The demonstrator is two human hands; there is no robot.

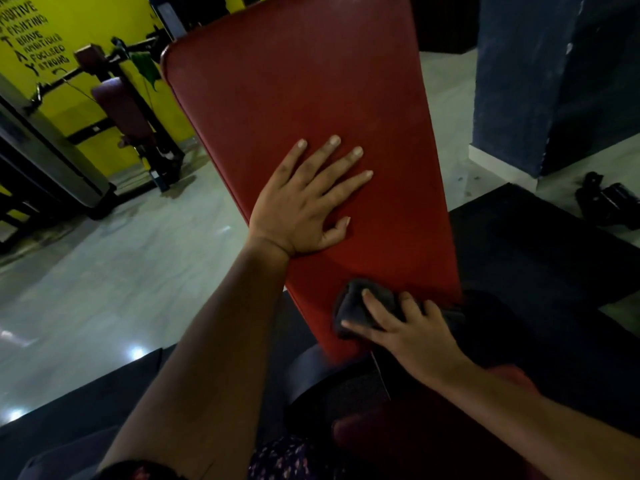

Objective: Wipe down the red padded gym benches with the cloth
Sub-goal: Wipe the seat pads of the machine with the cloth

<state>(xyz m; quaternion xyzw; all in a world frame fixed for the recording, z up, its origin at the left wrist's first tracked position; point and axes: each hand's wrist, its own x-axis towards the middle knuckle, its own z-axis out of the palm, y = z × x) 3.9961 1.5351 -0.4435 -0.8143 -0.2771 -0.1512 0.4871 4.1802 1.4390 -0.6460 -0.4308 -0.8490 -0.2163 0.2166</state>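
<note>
Left hand (pixel 304 202) spread flat mid-bench (pixel 298 81), bracing. Right hand (pixel 405 332) fingers curled, bunching dark cloth (pixel 356 303) at bench's near end. Cloth soft, light; pad likely firm, slick.

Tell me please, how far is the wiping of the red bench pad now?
Done: nothing shows as clearly wiped. In hand: the right hand presses the dark cloth on the near end of the red pad, while the left hand lies flat on it. Left: probably the upper pad.
</note>
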